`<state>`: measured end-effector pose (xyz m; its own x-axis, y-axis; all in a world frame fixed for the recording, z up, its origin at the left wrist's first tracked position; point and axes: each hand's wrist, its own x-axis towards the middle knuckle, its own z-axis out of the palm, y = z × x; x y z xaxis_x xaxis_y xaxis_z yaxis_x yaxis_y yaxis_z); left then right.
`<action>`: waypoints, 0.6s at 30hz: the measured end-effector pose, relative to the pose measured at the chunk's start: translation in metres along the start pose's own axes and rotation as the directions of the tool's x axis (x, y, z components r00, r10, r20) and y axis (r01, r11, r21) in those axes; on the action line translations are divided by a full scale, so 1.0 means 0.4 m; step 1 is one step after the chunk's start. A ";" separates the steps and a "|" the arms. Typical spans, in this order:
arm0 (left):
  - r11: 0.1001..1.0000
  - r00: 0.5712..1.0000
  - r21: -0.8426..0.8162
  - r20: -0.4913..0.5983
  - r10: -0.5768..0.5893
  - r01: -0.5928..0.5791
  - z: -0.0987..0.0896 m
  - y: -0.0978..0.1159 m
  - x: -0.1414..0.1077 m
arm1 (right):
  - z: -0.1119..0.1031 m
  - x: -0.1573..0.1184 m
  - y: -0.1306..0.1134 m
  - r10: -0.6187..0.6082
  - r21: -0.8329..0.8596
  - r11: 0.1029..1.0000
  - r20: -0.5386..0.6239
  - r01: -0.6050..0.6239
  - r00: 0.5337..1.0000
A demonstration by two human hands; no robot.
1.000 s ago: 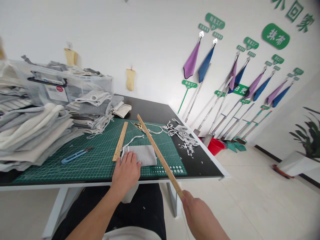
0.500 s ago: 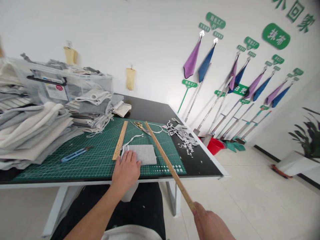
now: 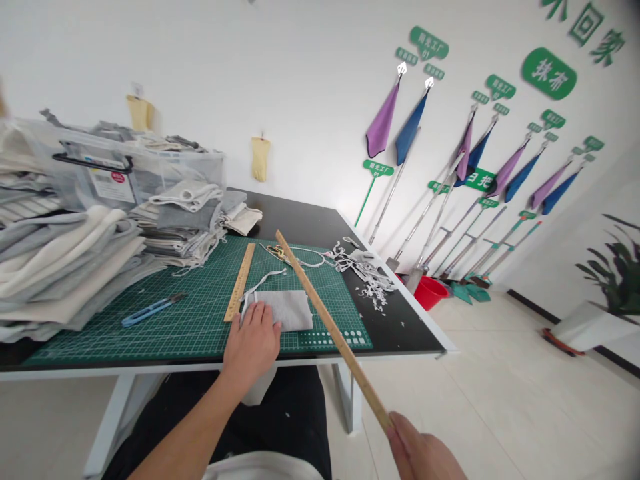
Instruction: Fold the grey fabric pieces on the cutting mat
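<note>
My left hand (image 3: 254, 341) lies flat with fingers stretched out on a piece of grey fabric (image 3: 291, 308) at the front of the green cutting mat (image 3: 200, 327). My right hand (image 3: 423, 450), beyond the table's front edge, is closed round the near end of a long wooden ruler (image 3: 330, 327). The ruler slants up and left, its far end over the gold-handled scissors (image 3: 274, 252), which it partly hides. A shorter wooden ruler (image 3: 240, 281) rests just left of the fabric. Beside it curls a thin fabric strip (image 3: 265, 279).
Stacked fabric pieces (image 3: 65, 267) and a clear plastic bin (image 3: 175, 170) of cloth crowd the left side. A blue utility knife (image 3: 153, 310) lies on the mat. Fabric scraps (image 3: 367, 273) are heaped at the right. A red basin (image 3: 430, 292) stands on the floor.
The far end of the long ruler has swung slightly left, across the scissors. My left hand stays in place on the fabric.
</note>
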<state>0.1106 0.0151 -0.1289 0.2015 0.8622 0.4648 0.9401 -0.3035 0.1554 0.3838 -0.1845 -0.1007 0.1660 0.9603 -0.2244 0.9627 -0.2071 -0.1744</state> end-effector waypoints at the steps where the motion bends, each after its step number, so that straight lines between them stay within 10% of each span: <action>1: 1.000 1.000 0.003 -0.003 0.003 -0.003 0.000 0.000 -0.001 | -0.017 0.014 -0.005 0.023 -0.033 0.999 -0.046 -0.024 0.999; 9: 1.000 1.000 0.003 -0.015 0.005 -0.005 0.003 -0.001 -0.001 | -0.146 0.225 0.039 0.190 -0.195 0.937 -0.409 -0.289 0.893; 18: 1.000 1.000 0.001 -0.013 0.009 -0.009 0.003 -0.007 -0.001 | -0.149 0.402 0.084 0.172 -0.320 0.883 -0.460 -0.343 0.871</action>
<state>0.1084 0.0161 -0.1303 0.2066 0.8539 0.4776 0.9385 -0.3110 0.1501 0.4556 -0.0261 -0.0856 0.4086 0.8869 0.2157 0.8616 -0.4528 0.2296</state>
